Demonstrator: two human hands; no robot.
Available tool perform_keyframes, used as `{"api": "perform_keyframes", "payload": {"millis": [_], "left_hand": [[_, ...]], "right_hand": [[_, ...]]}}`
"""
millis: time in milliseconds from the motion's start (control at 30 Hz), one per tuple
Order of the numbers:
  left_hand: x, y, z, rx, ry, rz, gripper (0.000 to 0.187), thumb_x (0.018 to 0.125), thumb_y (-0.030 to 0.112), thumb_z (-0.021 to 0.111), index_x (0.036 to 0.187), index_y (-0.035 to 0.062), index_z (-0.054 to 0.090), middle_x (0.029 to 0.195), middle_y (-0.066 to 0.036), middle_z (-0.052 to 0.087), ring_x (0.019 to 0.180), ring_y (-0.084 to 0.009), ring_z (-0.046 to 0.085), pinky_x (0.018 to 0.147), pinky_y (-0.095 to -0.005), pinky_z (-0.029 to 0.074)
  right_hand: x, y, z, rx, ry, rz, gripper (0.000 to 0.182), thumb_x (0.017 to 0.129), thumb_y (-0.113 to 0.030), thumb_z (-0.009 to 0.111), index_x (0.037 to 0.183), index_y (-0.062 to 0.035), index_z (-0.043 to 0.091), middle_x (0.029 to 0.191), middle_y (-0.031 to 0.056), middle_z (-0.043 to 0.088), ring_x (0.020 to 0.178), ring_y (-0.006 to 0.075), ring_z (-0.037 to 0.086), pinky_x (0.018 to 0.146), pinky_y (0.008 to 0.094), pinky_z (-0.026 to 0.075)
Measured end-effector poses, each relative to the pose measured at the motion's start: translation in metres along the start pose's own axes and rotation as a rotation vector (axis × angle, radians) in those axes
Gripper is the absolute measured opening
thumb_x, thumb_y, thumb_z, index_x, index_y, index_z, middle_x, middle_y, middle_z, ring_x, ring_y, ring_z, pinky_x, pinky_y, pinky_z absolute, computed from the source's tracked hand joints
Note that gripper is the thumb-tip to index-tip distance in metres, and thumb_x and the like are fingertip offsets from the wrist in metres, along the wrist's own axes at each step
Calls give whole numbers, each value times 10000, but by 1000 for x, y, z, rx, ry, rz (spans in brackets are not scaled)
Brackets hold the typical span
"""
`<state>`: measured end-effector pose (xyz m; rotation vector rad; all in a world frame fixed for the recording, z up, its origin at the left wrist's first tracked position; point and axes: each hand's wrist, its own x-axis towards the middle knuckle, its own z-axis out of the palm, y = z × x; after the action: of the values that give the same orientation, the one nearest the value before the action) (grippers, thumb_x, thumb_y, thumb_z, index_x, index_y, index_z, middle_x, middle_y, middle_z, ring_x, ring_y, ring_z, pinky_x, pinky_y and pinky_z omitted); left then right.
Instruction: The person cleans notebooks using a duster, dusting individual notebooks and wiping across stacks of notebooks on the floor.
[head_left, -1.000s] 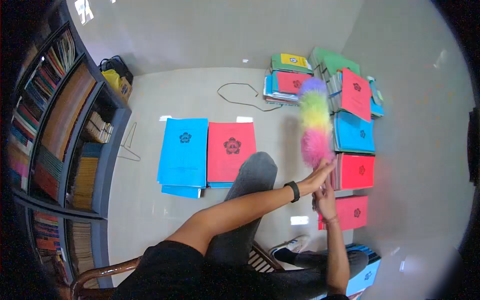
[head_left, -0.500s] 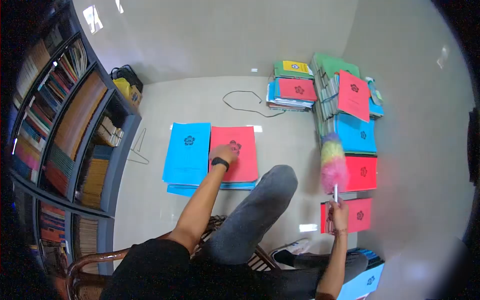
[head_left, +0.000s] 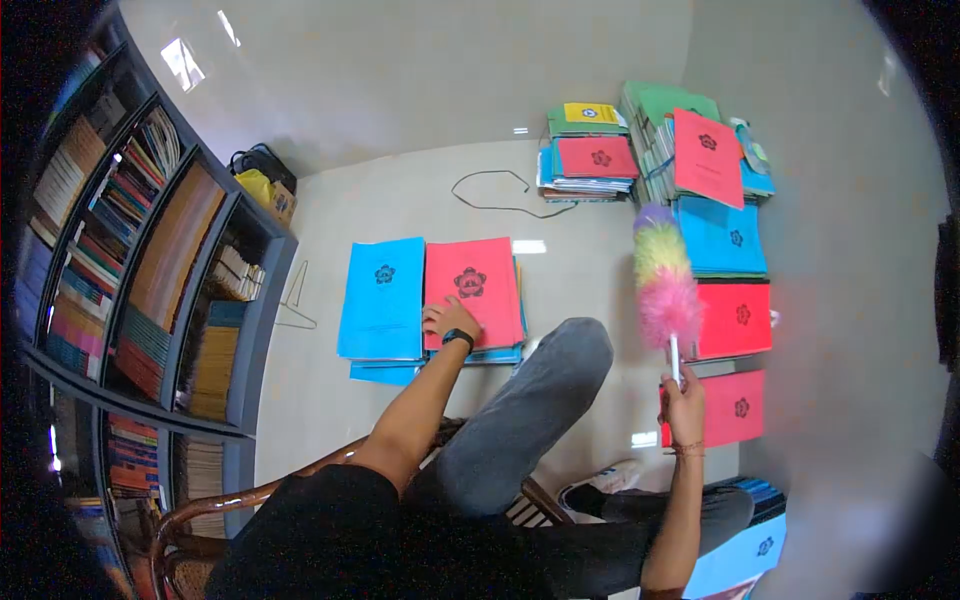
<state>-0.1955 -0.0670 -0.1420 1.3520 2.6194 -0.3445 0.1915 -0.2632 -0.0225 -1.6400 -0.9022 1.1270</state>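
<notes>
My left hand (head_left: pixel 452 322) lies with its fingers spread on the lower part of a red booklet (head_left: pixel 488 315), which tops a stack on the floor. Beside it on the left, a blue booklet (head_left: pixel 382 310) tops another stack. At the right, my right hand (head_left: pixel 685 405) is closed around the white handle of a feather duster (head_left: pixel 665 285) with purple, yellow and pink fluff. The duster points away from me, alongside red booklets (head_left: pixel 735 318) and a blue booklet (head_left: pixel 722 236). Another red booklet (head_left: pixel 735 405) lies just beside that hand.
Tall stacks with a green cover (head_left: pixel 670 100) and a tilted red booklet (head_left: pixel 710 155) stand by the wall. A cord (head_left: pixel 470 207) and a wire hanger (head_left: pixel 296 300) lie on the floor. A bookshelf (head_left: pixel 262 330) lines the left, and my knee (head_left: pixel 575 355) rises centrally.
My left hand has slid down the red booklet toward its lower edge, its fingers now spread. The duster, still in my right hand, has moved slightly away from me. The view has shifted a little.
</notes>
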Motion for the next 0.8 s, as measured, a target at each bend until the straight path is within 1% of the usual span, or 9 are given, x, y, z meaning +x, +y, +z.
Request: {"api": "perform_keyframes", "payload": {"millis": [200,300,367,400,467,500,533,600,800], "left_hand": [[1,-12,-7,-36,218,26,1094,595,580,841,1486,215,319,1402,-303,371,1284,-414,385,940,-521,405],[59,-22,29,-364,354,-178,850,708,427,800,1412,149,415,1289,-263,528,1181,-370,531,899,-438,473],[111,-52,57,-700,-43,56,554,826,244,669,1325,77,498,1096,-206,660,988,-347,653,816,-420,528],[130,-58,72,-696,-40,66,554,826,244,669,1325,77,498,1096,-206,660,988,-347,653,816,-420,528],[149,-66,92,-1140,-51,427,417,860,121,567,1267,33,543,968,-179,701,867,-320,685,775,-442,546],[103,-69,45,-1159,-101,537,448,937,21,511,1382,46,462,1168,-115,648,932,-225,630,791,-373,523],[89,-70,23,-1149,-101,560,448,937,21,511,1382,46,462,1168,-115,648,932,-225,630,791,-373,523],[83,-60,-17,-1380,-412,450,450,964,37,489,1411,45,437,1248,-119,618,1063,-208,598,895,-364,490],[27,25,-134,-1726,-206,766,400,996,55,476,1391,-1,449,1360,-142,548,1229,-231,527,1059,-372,400]], "right_hand": [[3,1,1,-23,22,3,411,921,-165,612,1269,41,538,568,-10,457,421,81,422,351,271,385],[4,1,-2,4,33,26,344,920,-160,607,1194,42,555,566,-3,467,416,90,431,347,279,386],[3,1,-2,-46,44,2,283,921,-155,603,1122,40,562,555,3,466,408,101,435,343,287,384],[6,3,-2,-39,52,2,283,921,-155,603,1122,40,562,555,3,466,408,101,435,343,287,384],[6,9,-2,22,81,-8,270,916,-161,618,1093,39,581,559,13,483,412,110,460,343,292,385],[5,8,-3,37,97,-12,270,916,-161,618,1093,39,581,559,13,483,412,110,460,343,292,385],[3,7,-3,-23,83,-46,281,913,-164,627,1097,47,591,571,26,501,423,121,481,360,304,393],[5,10,-2,-52,108,-93,293,911,-167,636,1100,54,600,583,40,519,434,133,501,378,315,401],[-1,8,2,-38,209,-312,337,953,-162,603,1226,37,597,623,59,558,497,135,546,482,322,439]]}}
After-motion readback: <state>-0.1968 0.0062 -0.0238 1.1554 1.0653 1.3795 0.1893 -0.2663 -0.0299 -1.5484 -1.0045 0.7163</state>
